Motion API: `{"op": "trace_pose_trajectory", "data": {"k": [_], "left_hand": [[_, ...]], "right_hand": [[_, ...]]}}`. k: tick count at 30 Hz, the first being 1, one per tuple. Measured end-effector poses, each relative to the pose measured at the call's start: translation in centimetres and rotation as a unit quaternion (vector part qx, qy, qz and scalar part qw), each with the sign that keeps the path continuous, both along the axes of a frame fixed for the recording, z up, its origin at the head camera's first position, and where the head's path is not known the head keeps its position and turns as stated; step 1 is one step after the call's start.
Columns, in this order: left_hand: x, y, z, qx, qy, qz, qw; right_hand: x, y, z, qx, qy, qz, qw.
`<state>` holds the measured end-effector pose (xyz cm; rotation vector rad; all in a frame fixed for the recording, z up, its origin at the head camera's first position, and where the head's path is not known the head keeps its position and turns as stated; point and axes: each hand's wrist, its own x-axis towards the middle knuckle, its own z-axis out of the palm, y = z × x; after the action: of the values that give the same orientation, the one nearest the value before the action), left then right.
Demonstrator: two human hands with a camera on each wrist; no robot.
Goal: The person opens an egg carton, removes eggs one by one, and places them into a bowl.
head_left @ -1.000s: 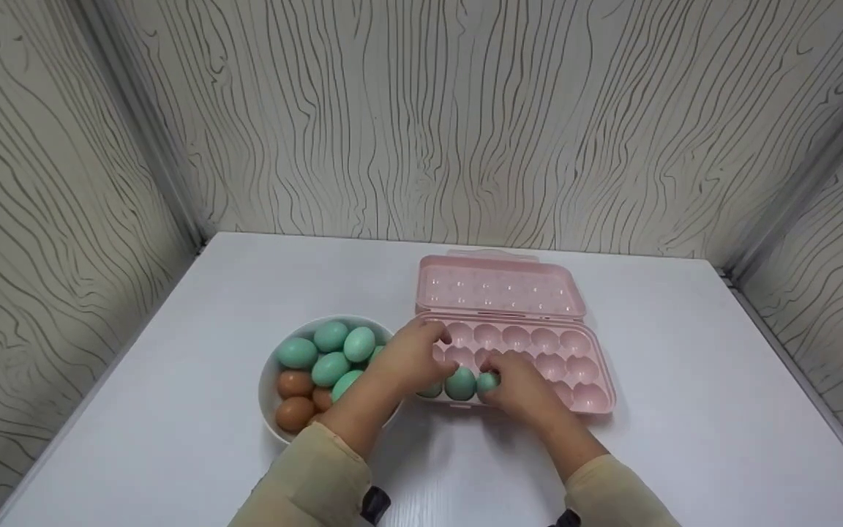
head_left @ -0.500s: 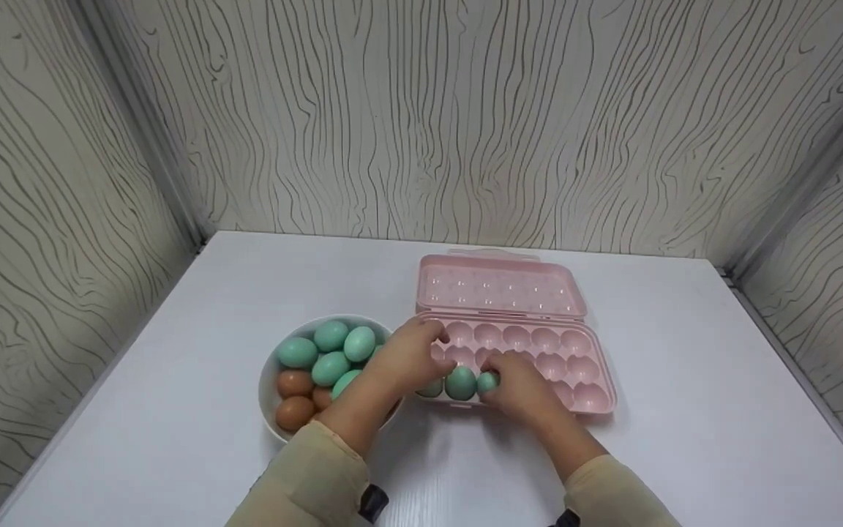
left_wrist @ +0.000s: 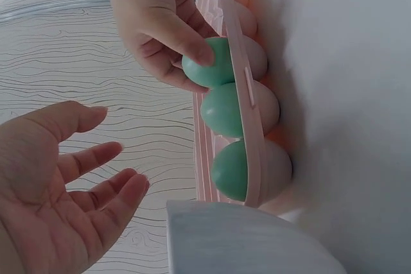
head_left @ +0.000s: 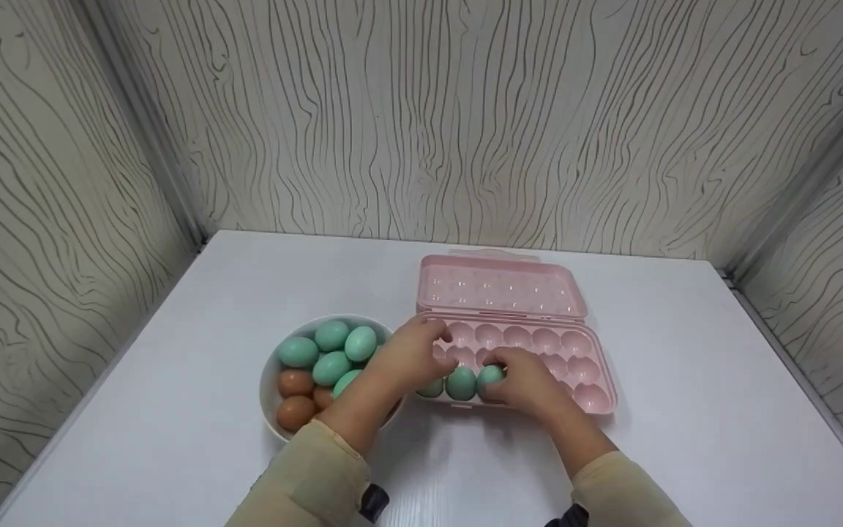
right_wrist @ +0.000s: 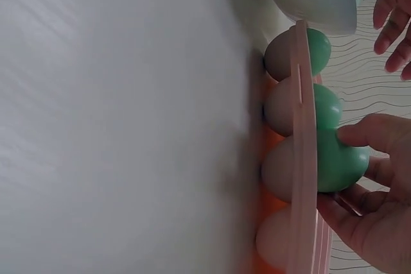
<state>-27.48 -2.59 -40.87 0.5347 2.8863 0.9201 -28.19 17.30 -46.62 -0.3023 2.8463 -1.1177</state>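
Observation:
My right hand (head_left: 527, 380) pinches a green egg (head_left: 489, 376) between thumb and fingers. That egg sits at the third cup of the front row of a pink egg carton (head_left: 607, 366); the right wrist view shows the carton's rim beside the egg (right_wrist: 340, 163). Two more green eggs stand in the front row to its left, the nearer one (head_left: 460, 383) close against it. Over the carton's left end hovers my left hand (head_left: 408, 359), its fingers loosely bent and apart. Nothing lies in its grasp in the left wrist view, where the palm (left_wrist: 38, 197) faces the eggs.
A white bowl (head_left: 268, 399) holding several green and brown eggs stands left of the carton, partly behind my left forearm. The carton's lid (head_left: 498, 287) lies folded back toward the patterned wall (head_left: 421, 132). White tabletop (head_left: 707, 380) extends to the right.
The right hand has shifted slightly to the right with its egg, and more of that egg shows. My left hand stays nearly still.

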Motion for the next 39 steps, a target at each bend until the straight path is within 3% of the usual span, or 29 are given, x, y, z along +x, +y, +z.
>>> {"op": "trace_pose_trajectory", "data": {"k": [6,13,17,26,31,39], "left_hand": [[0.1,0.2,0.1,-0.002,-0.009,0.002,1.0],[0.4,0.8,0.1,0.01,0.003,-0.006,0.9999],[0.4,1.2,0.1,0.01,0.006,-0.009,0.9999],[0.3,2.0,-0.5,0.018,0.021,-0.043,0.9987],[0.3,2.2,-0.5,0.036,0.027,-0.04,0.9982],[0.2,2.2,-0.3,0.045,0.024,-0.035,0.9981]], "right_hand": [[0.0,0.1,1.0,-0.019,-0.029,-0.031,0.9989],[-0.1,0.1,2.2,-0.039,-0.029,-0.039,0.998],[0.0,0.0,2.9,-0.081,-0.031,-0.034,0.9956],[0.4,-0.8,3.6,-0.176,-0.039,-0.016,0.9834],[0.7,-1.1,3.9,-0.212,-0.042,0.005,0.9764],[0.9,-1.3,4.3,-0.269,-0.07,0.006,0.9605]]}}
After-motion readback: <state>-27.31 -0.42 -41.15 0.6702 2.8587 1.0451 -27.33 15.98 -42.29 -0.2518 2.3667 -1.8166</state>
